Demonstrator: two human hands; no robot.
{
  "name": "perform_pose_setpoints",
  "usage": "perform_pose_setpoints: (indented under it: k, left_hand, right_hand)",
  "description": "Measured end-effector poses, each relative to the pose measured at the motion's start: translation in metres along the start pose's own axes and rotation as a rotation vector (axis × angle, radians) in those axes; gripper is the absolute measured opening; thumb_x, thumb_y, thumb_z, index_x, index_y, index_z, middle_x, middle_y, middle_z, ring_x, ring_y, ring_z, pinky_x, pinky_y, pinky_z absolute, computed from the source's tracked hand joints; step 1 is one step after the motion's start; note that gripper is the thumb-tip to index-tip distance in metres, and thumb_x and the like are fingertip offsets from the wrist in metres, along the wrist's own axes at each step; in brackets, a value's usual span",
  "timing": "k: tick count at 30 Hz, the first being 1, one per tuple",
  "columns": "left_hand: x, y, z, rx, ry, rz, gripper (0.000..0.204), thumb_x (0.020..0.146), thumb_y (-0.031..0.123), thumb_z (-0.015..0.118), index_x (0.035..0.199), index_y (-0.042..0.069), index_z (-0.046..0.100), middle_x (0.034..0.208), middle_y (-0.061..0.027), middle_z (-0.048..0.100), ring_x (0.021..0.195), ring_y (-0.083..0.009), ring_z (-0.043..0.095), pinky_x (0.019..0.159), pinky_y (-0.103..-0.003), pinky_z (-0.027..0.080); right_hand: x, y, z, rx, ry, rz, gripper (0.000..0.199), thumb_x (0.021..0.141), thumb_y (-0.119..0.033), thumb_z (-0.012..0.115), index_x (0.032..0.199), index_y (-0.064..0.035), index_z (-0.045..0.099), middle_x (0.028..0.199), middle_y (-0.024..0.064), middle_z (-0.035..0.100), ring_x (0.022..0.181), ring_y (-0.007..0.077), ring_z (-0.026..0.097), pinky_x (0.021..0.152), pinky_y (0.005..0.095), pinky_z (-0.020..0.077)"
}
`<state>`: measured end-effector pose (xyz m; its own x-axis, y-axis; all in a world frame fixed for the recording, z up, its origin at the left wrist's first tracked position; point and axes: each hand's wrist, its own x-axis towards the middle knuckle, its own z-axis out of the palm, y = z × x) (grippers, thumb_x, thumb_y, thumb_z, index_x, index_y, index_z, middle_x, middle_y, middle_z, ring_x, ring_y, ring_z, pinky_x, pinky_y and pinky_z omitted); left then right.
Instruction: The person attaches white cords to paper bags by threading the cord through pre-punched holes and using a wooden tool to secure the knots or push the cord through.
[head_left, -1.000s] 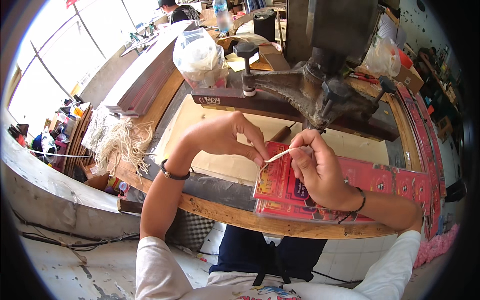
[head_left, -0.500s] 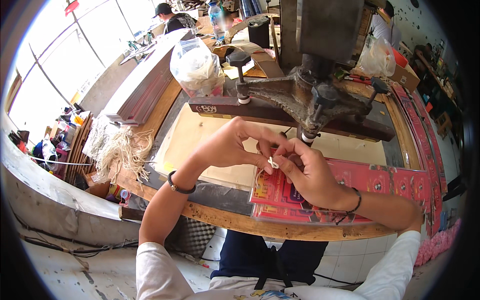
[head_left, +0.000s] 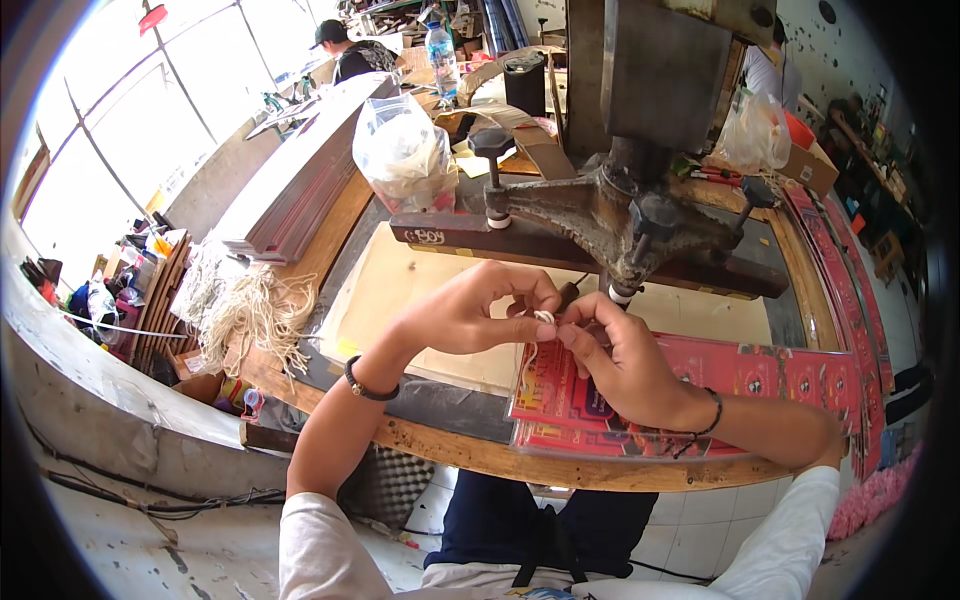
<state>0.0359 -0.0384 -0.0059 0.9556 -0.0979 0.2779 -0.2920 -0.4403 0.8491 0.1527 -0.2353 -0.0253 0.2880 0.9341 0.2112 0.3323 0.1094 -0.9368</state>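
Between my hands is a short white cord (head_left: 543, 317), looped over itself, with one end hanging down. My left hand (head_left: 475, 310) pinches the loop between thumb and fingers. From the other side my right hand (head_left: 628, 372) is closed at the cord, its thumb and forefinger pressed together; the fingertips hide part of the loop. Below and to the right lie glossy red printed sheets (head_left: 735, 375), partly covered by my right forearm. Just behind the fingers, a small brown handle with a thin shaft (head_left: 568, 294) partly shows.
A heavy press head (head_left: 610, 205) with a dark crossbar (head_left: 520, 238) stands over a pale board (head_left: 380, 295). At left are a bundle of loose cords (head_left: 265, 310) and stacked panels (head_left: 290, 190). Behind sits a filled plastic bag (head_left: 405, 150). People are in the background.
The crossed loop of cord has turned and bunched closer to my left fingertips. My right fingers have drawn slightly to the right and down, and the view has shifted a little.
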Motion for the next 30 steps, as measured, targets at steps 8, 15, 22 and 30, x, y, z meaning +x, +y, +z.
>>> perform_pose_setpoints:
  k: [8,15,22,30]
  left_hand:
    - [0.000,0.004,0.006,0.076,0.033,-0.062,0.022,0.094,0.021,0.067,0.090,0.001,0.060,0.073,-0.0010,0.061,0.069,-0.0077,0.052,0.063,-0.028,0.042]
    - [0.001,0.005,0.006,-0.039,0.042,-0.097,0.019,0.091,0.019,0.070,0.092,0.001,0.064,0.076,-0.0001,0.064,0.071,-0.0065,0.053,0.067,-0.027,0.043]
    - [-0.001,0.003,0.006,-0.009,0.033,-0.173,0.016,0.087,0.013,0.071,0.095,0.001,0.064,0.082,0.0018,0.066,0.076,-0.0060,0.055,0.074,-0.024,0.044]
    - [-0.002,0.006,0.005,-0.063,0.047,-0.222,0.015,0.089,0.006,0.070,0.100,-0.001,0.063,0.091,-0.0001,0.067,0.085,-0.0069,0.059,0.081,-0.026,0.047]
  right_hand:
    - [-0.001,0.005,0.003,0.043,0.062,-0.069,0.020,0.102,-0.019,0.054,0.105,0.0008,0.051,0.084,0.0081,0.062,0.077,0.0141,0.059,0.071,0.0309,0.0481]
    - [-0.003,0.006,0.004,0.013,0.084,-0.112,0.018,0.100,-0.015,0.058,0.101,0.0007,0.050,0.086,0.0090,0.064,0.076,0.0135,0.061,0.067,0.0296,0.0499]
    - [-0.004,0.006,0.002,0.016,0.082,-0.105,0.017,0.098,-0.013,0.060,0.102,0.0014,0.051,0.091,0.0095,0.063,0.079,0.0131,0.063,0.070,0.0285,0.0527]
    - [-0.004,0.003,0.006,0.177,0.057,-0.084,0.020,0.097,-0.008,0.062,0.110,0.0038,0.053,0.101,0.0096,0.063,0.098,0.0133,0.064,0.086,0.0282,0.0547]
